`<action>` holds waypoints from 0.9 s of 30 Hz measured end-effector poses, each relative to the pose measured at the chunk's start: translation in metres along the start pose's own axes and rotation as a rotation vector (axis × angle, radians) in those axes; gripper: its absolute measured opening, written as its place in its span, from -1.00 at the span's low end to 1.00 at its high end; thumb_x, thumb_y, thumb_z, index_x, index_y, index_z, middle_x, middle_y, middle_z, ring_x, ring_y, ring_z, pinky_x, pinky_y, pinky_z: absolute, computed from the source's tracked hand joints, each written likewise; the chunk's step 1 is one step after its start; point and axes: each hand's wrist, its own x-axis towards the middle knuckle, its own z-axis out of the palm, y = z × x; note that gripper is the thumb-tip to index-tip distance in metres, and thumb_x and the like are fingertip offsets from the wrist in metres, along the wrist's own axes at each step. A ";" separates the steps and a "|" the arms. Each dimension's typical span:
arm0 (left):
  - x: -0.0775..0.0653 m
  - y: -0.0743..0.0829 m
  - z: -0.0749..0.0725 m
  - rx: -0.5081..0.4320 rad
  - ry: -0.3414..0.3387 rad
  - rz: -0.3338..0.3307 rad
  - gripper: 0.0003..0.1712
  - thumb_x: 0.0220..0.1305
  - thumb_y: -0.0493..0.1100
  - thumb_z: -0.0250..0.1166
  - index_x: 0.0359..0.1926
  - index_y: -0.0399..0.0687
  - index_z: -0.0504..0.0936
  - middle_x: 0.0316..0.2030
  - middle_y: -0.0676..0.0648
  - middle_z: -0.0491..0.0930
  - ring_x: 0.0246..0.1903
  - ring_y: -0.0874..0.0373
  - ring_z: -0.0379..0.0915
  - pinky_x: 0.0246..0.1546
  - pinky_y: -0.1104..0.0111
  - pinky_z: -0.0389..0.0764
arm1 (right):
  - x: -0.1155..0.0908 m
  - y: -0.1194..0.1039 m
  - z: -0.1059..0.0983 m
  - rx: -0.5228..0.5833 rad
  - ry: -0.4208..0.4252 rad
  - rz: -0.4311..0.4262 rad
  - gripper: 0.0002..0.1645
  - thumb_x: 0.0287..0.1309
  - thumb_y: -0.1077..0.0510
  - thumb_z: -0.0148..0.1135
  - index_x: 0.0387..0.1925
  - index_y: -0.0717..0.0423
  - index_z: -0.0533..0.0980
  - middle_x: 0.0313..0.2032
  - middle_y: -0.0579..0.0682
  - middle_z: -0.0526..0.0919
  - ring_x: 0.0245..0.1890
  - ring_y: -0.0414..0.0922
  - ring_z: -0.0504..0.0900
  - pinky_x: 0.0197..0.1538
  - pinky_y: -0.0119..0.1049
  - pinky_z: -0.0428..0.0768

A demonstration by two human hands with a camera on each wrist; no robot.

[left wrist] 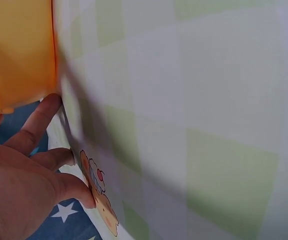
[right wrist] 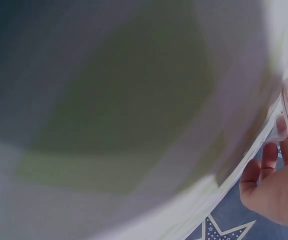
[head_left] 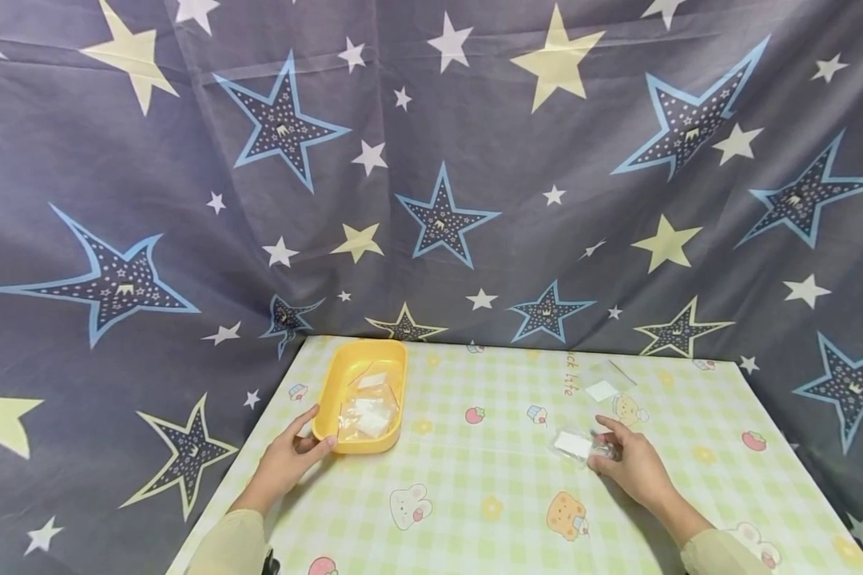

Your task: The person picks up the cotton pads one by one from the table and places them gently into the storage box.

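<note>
At the near left corner of a yellow plastic tray (head_left: 374, 446), my left hand (head_left: 288, 463) holds the wall, thumb at the near rim and fingers along the left side. Clear plastic bags (head_left: 369, 415) with white pieces inside lie in the tray. On the right, my right hand (head_left: 636, 467) pinches the right end of a small clear zip bag (head_left: 574, 444) with a white rectangle in it. A red seal line shows on this bag (right wrist: 286, 105) in the right wrist view. The left wrist view shows the tray's yellow side (left wrist: 21, 55) against the fingers.
Beyond the right hand, another clear bag (head_left: 602, 390) with a white piece lies on the table. A green-and-white checked cloth (head_left: 467, 471) with cartoon prints covers the tabletop. Behind it hangs a dark curtain (head_left: 475, 112) patterned with stars.
</note>
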 end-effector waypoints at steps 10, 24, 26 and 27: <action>0.000 -0.001 0.000 -0.009 0.002 -0.008 0.09 0.31 0.43 0.42 0.70 0.26 0.17 0.14 -0.20 0.79 0.25 -0.13 0.66 0.33 -0.11 0.59 | 0.008 -0.016 0.006 0.031 0.024 -0.038 -0.06 0.18 0.17 0.59 0.52 0.26 0.37 -0.02 0.13 0.84 0.14 0.29 0.70 0.27 0.34 0.59; 0.002 0.000 -0.001 -0.011 0.004 0.000 0.09 0.31 0.44 0.41 0.70 0.28 0.17 0.12 -0.20 0.79 0.25 -0.13 0.67 0.34 -0.12 0.57 | 0.041 -0.064 0.031 0.125 0.003 -0.096 -0.10 0.23 0.15 0.57 0.53 0.19 0.38 -0.03 0.07 0.85 0.19 0.28 0.68 0.33 0.32 0.55; 0.002 -0.001 -0.001 -0.002 0.004 -0.002 0.10 0.31 0.44 0.41 0.70 0.28 0.16 0.11 -0.19 0.80 0.24 -0.12 0.67 0.34 -0.13 0.57 | 0.045 -0.074 0.036 0.137 -0.007 -0.116 -0.10 0.24 0.15 0.57 0.52 0.18 0.38 -0.01 0.08 0.85 0.19 0.28 0.69 0.33 0.32 0.56; 0.001 -0.001 0.000 0.002 0.005 -0.003 0.10 0.30 0.45 0.41 0.70 0.27 0.17 0.10 -0.19 0.80 0.24 -0.12 0.67 0.33 -0.13 0.57 | 0.047 -0.079 0.039 0.138 -0.010 -0.126 -0.11 0.24 0.14 0.57 0.52 0.18 0.39 -0.01 0.08 0.85 0.19 0.27 0.70 0.32 0.31 0.57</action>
